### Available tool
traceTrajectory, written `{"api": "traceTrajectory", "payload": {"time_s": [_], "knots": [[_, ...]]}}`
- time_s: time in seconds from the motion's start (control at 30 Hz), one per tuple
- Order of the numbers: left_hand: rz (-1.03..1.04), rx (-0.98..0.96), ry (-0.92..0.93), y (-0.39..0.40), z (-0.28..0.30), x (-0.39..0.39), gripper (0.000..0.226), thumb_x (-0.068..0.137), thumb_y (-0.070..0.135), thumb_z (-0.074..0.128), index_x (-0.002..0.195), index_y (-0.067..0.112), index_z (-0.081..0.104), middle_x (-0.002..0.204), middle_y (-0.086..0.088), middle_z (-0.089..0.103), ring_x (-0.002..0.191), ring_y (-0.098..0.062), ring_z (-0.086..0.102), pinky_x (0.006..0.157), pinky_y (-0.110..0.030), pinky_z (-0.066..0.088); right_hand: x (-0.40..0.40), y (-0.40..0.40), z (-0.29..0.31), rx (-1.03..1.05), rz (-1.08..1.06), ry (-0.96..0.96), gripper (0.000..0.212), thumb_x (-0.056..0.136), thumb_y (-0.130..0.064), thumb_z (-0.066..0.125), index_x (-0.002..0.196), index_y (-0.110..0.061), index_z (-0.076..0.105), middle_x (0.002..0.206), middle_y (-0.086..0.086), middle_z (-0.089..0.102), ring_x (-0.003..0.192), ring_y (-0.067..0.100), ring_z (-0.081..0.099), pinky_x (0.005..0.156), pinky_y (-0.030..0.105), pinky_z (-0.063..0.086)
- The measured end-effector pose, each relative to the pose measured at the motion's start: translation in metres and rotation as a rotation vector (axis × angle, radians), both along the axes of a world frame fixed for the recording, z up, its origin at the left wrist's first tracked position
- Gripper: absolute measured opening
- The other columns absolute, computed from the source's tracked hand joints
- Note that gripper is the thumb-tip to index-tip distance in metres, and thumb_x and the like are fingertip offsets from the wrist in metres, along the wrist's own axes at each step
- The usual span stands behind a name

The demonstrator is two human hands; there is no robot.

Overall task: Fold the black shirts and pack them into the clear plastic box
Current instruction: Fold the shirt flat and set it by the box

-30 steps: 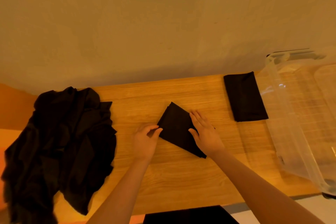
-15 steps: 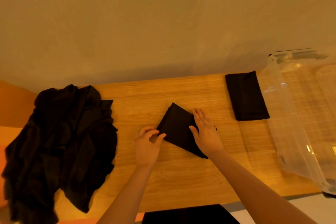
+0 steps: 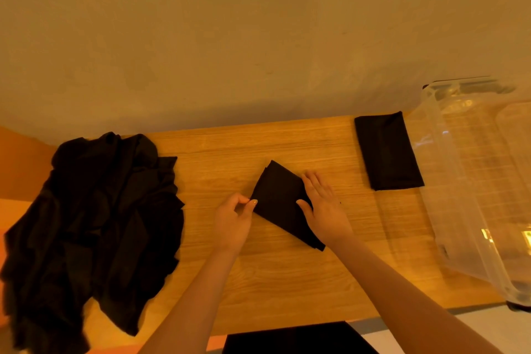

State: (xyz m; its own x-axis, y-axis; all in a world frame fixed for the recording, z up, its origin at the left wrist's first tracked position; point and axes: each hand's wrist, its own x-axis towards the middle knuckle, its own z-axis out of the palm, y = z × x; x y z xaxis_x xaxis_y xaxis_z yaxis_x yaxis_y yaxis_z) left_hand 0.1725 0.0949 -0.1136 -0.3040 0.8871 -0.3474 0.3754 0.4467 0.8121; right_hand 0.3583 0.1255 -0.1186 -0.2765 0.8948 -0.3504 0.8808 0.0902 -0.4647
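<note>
Two hands on one shirt (image 3: 280, 195), which lies folded small and skewed on the table (image 3: 287, 273). Left hand (image 3: 231, 221): thumb and fingertips pressed together, pinching the shirt's left corner. Right hand (image 3: 323, 208): spread flat, palm and straight fingers pressing the shirt's right side down. Likely reason: the flat hand anchors the layers so they do not slide while the pinch squares or tucks the corner.

Right of the flat hand, apart from it, a second shirt (image 3: 388, 151) lies finished as a neat rectangle, just beside the box (image 3: 474, 181). Probably staged there for packing. The box stands further right at the table end, open, and no shirt shows inside it.

Left of the pinching hand, well apart, a pile (image 3: 94, 224) of unfolded black shirts drapes over the table edge.

Judgement: fold nearly complete; packing not yet begun; most of the pile remains.
</note>
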Motion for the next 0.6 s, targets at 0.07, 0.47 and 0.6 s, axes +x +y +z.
{"api": "traceTrajectory", "payload": {"time_s": [0.07, 0.47, 0.6], "knots": [[0.016, -0.023, 0.014, 0.001, -0.001, 0.001, 0.019, 0.087, 0.016, 0.062, 0.071, 0.022, 0.054, 0.075, 0.004, 0.057, 0.072, -0.008, 0.053, 0.064, -0.017, 0.04, 0.001, -0.001, -0.002, 0.007, 0.034, -0.06, 0.057, 0.101, -0.035, 0.028, 0.149, -0.018, 0.003, 0.158, -0.002, 0.0, 0.135, 0.002, -0.015, 0.114, 0.024, -0.006], [-0.707, 0.115, 0.855, 0.005, -0.027, 0.027, 0.057, 0.09, 0.047, 0.028, 0.135, 0.017, 0.046, 0.143, -0.001, 0.044, 0.133, -0.023, 0.038, 0.112, -0.05, 0.019, 0.001, -0.004, -0.011, 0.13, 0.174, -0.192, 0.077, 0.091, -0.054, -0.015, 0.146, -0.013, 0.021, 0.154, 0.002, 0.019, 0.141, 0.016, 0.007, 0.113, 0.038, 0.009], [-0.596, 0.047, 0.79, 0.008, -0.031, 0.02, 0.062, 0.094, 0.05, 0.023, 0.148, 0.022, 0.009, 0.156, -0.003, 0.005, 0.144, -0.027, 0.002, 0.115, -0.047, -0.003, 0.011, -0.008, -0.012, 0.062, 0.095, -0.225, 0.075, 0.079, -0.056, -0.017, 0.144, -0.021, -0.01, 0.153, -0.007, -0.011, 0.137, 0.007, -0.018, 0.113, 0.034, -0.007]]}}
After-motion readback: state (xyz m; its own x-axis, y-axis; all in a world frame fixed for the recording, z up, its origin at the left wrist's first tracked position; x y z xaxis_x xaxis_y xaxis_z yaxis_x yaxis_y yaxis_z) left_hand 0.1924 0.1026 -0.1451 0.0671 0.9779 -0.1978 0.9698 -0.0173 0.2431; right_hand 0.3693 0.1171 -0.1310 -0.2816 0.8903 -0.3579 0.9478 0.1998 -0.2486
